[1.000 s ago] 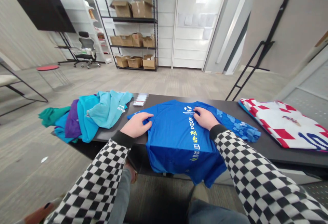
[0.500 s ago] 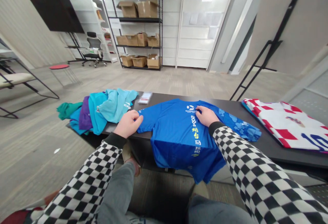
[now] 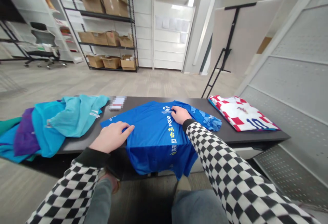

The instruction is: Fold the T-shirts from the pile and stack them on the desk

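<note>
A blue short-sleeved T-shirt [image 3: 148, 128] with white and yellow print lies face up on the dark tabletop [image 3: 202, 114], its lower part hanging over the near edge. My left hand [image 3: 112, 136] rests over the sleeve on the left, thumb apart from the fingers, whose tips are partly hidden. At the chest, beside the white logo, my right hand [image 3: 180, 114] has its fingers drawn together on the fabric. The patterned right sleeve [image 3: 205, 118] lies spread beyond it.
Turquoise and purple clothes [image 3: 74, 118] are heaped at the table's left. A folded red-and-white checked jersey [image 3: 241, 113] lies on the right. A small blurred pack [image 3: 118, 103] sits near the far edge. Shelves with cardboard boxes [image 3: 115, 7] stand behind.
The view has turned right and shifts the scene leftward. My left hand has gone from pinching the sleeve end to lying over the sleeve. My right hand stays by the chest logo.
</note>
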{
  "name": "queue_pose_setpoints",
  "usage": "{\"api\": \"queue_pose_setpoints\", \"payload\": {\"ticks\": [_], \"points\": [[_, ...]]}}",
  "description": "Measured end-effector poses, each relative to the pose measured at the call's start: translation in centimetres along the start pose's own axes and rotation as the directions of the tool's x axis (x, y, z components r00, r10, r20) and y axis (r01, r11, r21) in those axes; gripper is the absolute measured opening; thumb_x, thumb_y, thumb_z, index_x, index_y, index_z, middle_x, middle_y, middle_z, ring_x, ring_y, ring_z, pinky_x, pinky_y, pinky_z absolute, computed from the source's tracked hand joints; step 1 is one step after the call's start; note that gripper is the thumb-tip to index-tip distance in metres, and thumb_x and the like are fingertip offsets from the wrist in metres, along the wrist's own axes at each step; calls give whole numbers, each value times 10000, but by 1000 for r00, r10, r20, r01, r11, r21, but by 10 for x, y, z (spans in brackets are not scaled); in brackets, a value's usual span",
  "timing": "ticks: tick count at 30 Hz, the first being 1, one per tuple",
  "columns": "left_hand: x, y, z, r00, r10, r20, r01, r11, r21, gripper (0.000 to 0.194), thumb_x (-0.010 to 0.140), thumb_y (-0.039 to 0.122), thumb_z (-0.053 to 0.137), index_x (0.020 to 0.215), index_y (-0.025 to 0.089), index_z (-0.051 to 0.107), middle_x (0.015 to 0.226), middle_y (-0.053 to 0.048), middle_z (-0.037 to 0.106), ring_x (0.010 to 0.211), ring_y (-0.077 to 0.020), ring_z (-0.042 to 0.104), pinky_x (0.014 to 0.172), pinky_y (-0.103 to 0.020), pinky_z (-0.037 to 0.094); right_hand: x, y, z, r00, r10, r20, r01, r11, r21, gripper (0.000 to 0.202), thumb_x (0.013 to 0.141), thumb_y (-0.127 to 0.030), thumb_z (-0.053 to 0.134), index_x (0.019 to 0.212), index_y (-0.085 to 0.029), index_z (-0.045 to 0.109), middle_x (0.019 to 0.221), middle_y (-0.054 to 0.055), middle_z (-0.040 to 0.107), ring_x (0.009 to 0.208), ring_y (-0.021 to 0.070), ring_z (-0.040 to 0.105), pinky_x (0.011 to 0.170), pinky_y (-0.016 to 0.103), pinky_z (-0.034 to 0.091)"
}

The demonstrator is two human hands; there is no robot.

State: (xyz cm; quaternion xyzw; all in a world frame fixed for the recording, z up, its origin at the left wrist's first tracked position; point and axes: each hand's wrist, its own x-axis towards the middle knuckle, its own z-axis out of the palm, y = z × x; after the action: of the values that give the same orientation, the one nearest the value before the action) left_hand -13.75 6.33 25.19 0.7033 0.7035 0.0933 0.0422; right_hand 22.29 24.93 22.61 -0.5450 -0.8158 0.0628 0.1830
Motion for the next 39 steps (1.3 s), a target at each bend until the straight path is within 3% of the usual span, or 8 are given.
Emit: {"api": "queue_pose_setpoints", "payload": {"ticks": [2,5,11,17,24,27,30,39], "points": [[11,16,-12,994,-106,29,103,990,98,687,1101,745,342,1110,292,858,1351,-128,844,1286,-423,781,1114,-577,593,0,-1,0,1000,-9,5,9,1000,-21,394,1126,-318,553,1436,-261,790,1554,60,781,1441,266,718,1284,350,488],[41,47,-18,983,-181,35,173,972,158,725,1063,746,405,1322,206,814,1458,-228,782,1323,-479,753,1106,-615,592,1,-3,0,999,-29,15,30,999,-46,409,1131,-314,542,1462,-254,774,1586,71,759,1479,265,695,1303,350,467],[113,86,20,997,0,77,-2,1000,25,848,1110,659,338,1830,222,433,1918,-145,358,1758,-392,364,1416,-630,296,-1,1,1,999,-35,27,36,998,-48,485,1131,-318,520,1549,-221,745,1676,89,694,1573,262,628,1363,361,415],[128,89,51,989,-54,136,47,998,51,1016,1069,832,253,1896,243,288,1970,-119,177,1824,-429,142,1445,-696,127,-5,7,1,988,-69,138,80,993,-81,585,1164,-343,457,1710,-214,623,1833,104,513,1727,284,443,1449,497,293],[159,105,23,953,-120,279,96,991,95,910,1016,709,469,1806,258,500,1911,-160,366,1743,-488,358,1420,-721,211,5,10,-17,972,-44,229,60,996,-62,571,1185,-429,480,1712,-252,610,1869,127,451,1749,347,395,1437,649,261],[171,111,26,978,-119,169,104,990,94,840,1048,659,435,1755,225,564,1839,-199,488,1710,-476,420,1424,-716,182,18,16,-28,992,-1,129,12,997,-82,564,1195,-476,460,1678,-245,637,1814,152,534,1709,343,459,1439,660,237],[174,109,44,999,-18,31,16,999,39,858,1092,673,339,1830,246,438,1919,-153,356,1789,-419,277,1441,-660,163,25,24,-24,985,70,157,-52,992,-119,656,1198,-557,425,1742,-216,558,1859,178,456,1750,359,383,1433,674,225],[193,95,57,990,25,136,-27,1000,13,1039,1038,868,301,1886,267,311,1970,-115,194,1818,-434,168,1442,-676,133,33,40,-2,945,159,286,-119,981,-150,960,1115,-815,420,1877,-245,297,1967,147,167,1828,361,153,1456,638,117]]}}
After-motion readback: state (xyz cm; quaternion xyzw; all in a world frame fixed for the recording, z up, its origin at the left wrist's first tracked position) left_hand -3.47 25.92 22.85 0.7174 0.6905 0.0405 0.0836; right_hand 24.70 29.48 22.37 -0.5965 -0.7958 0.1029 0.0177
